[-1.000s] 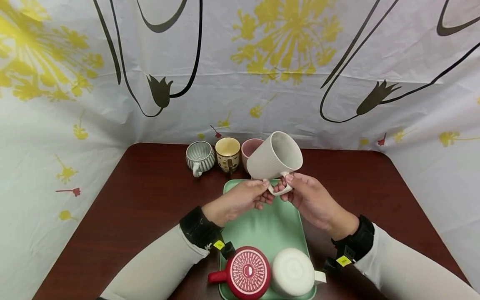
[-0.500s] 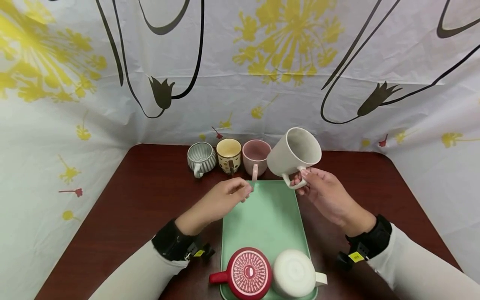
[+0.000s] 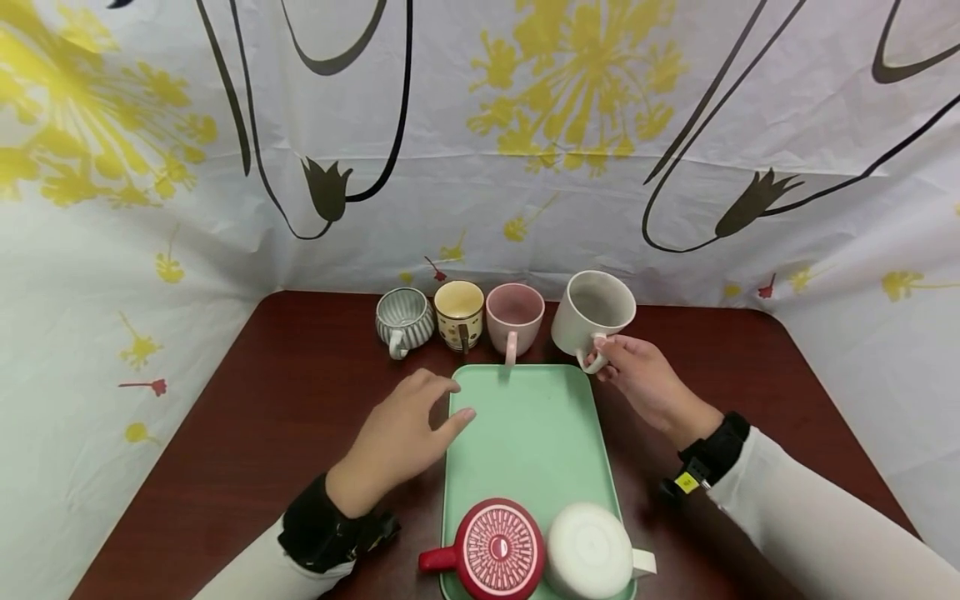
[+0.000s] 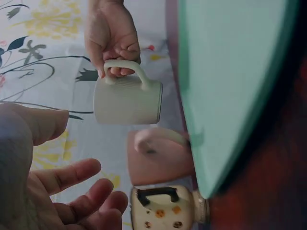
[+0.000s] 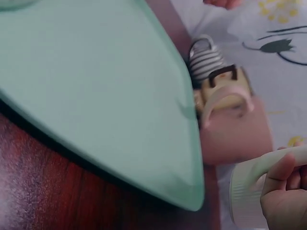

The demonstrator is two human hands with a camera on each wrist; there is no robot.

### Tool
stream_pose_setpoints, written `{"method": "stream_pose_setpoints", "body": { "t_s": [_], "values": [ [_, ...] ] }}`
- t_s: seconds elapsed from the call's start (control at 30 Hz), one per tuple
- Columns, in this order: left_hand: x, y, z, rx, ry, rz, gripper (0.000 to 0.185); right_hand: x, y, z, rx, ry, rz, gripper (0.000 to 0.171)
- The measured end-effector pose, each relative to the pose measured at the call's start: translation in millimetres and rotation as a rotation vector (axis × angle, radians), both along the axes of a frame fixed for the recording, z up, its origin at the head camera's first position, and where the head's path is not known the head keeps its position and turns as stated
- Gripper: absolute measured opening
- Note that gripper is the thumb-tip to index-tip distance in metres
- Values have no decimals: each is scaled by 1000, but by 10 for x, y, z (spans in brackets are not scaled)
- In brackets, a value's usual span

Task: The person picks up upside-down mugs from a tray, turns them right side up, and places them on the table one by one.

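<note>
Cream mug handle pinched by right hand; left hand apart

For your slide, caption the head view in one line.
Right hand holds the cream mug beside the pink mug.

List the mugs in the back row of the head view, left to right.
Grey striped mug → yellow dotted mug → pink mug → white ribbed mug, its handle held by the right hand.

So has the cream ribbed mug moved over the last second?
Yes. The cream ribbed mug, held by the right hand, went right and down, from above the green tray to beside the pink mug.
</note>
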State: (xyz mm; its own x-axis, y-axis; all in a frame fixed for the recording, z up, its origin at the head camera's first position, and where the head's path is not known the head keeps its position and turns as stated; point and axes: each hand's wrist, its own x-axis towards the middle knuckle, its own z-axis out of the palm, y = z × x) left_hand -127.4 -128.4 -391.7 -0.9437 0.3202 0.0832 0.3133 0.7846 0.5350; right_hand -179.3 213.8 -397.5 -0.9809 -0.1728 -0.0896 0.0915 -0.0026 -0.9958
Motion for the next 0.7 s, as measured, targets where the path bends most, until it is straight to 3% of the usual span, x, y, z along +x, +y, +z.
{"method": "stream_pose_setpoints", "body": {
  "t_s": [0.17,0.4,0.7],
  "values": [
    [1,-53,-119,-69,0,32,50,-143,-55,-144,45,-45,-8,31],
    [-1,-62,-191,-67,-28,38,51,-219,-100,-272,138,-56,-17,34],
    [0,-71,-232,-54,-42,41,49,-289,-134,-286,226,-55,-15,43]
  ]
}}
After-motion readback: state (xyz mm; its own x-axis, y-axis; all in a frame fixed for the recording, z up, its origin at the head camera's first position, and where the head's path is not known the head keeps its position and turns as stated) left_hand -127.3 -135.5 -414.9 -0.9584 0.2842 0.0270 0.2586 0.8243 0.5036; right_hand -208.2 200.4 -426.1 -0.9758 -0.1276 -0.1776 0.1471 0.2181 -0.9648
